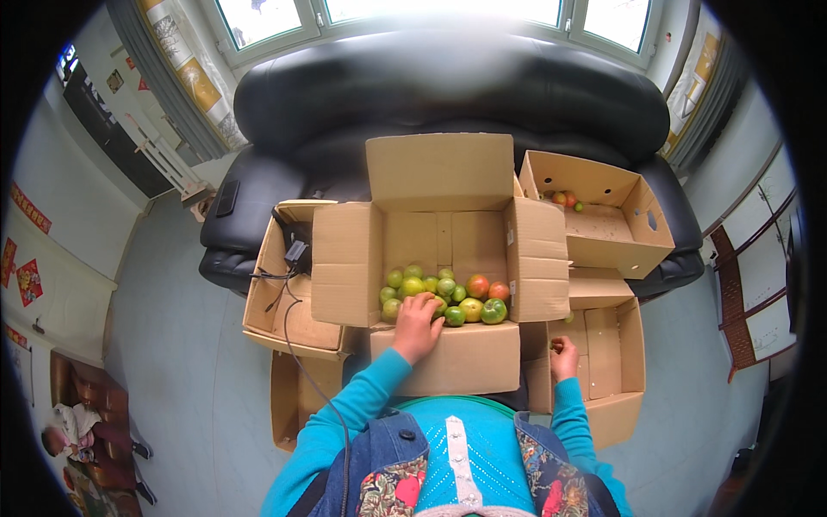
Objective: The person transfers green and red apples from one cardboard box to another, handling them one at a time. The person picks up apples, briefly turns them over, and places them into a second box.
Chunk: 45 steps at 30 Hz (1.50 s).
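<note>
In the middle, an open cardboard box (446,362) holds several green, yellowish and reddish tomatoes (473,309) along its near side. My left hand (417,326) reaches over the near flap into them, its thumb and fingers around a green tomato (439,305) that they partly cover. To the right, my right hand (564,358) is at the left side of a lower cardboard box (604,352), fingers curled. Something small and dark shows at its fingertips, too hidden to name. Just beyond that hand, a small green tomato (568,317) is partly visible.
A box with handle holes (601,252) holds a few small tomatoes (564,198) on the black leather sofa (452,84). At left, another box (294,342) contains a power adapter (296,252); its cable (310,381) runs towards me. A person (74,430) sits far left.
</note>
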### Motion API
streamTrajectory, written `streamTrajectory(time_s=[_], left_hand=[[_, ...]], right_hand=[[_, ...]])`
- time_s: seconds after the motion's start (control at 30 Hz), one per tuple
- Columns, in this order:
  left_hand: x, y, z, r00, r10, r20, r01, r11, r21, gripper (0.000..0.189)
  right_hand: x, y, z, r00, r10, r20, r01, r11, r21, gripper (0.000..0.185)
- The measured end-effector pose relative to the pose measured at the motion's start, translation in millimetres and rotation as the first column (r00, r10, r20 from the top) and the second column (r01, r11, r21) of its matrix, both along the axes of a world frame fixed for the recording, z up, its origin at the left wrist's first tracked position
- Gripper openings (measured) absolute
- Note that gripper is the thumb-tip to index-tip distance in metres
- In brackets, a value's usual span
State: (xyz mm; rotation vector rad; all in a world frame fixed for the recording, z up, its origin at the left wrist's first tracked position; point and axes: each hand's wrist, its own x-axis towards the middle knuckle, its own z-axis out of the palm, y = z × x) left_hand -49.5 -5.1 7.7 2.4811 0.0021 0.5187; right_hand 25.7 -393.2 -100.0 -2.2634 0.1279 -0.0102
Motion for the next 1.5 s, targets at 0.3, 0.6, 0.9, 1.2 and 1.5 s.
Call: streamTrajectory(time_s=[0.3,0.6,0.9,1.2,1.5], left_hand=[[7,17,10,0.990,0.106,0.096,-0.125,0.967,0.221,0.044],[24,37,-6,0.994,0.106,0.003,-0.104,0.970,0.219,0.053],[6,-19,40,0.980,-0.136,0.145,0.173,0.944,-0.281,0.064],[-7,-62,50,0.863,-0.504,-0.035,0.415,0.748,-0.517,0.065],[18,-5,13,0.997,-0.078,-0.007,0.078,0.997,0.002,0.028]], right_hand=[[-14,24,52,0.972,-0.107,0.208,0.066,0.979,0.191,0.005],[-41,74,123,0.952,-0.021,0.307,-0.127,0.882,0.454,0.005],[-59,130,167,0.799,0.420,0.431,-0.533,0.827,0.181,0.046],[-69,129,167,0.712,0.479,0.514,-0.566,0.824,0.017,0.055],[-34,30,97,0.987,-0.060,0.150,0.048,0.996,0.081,0.053]])
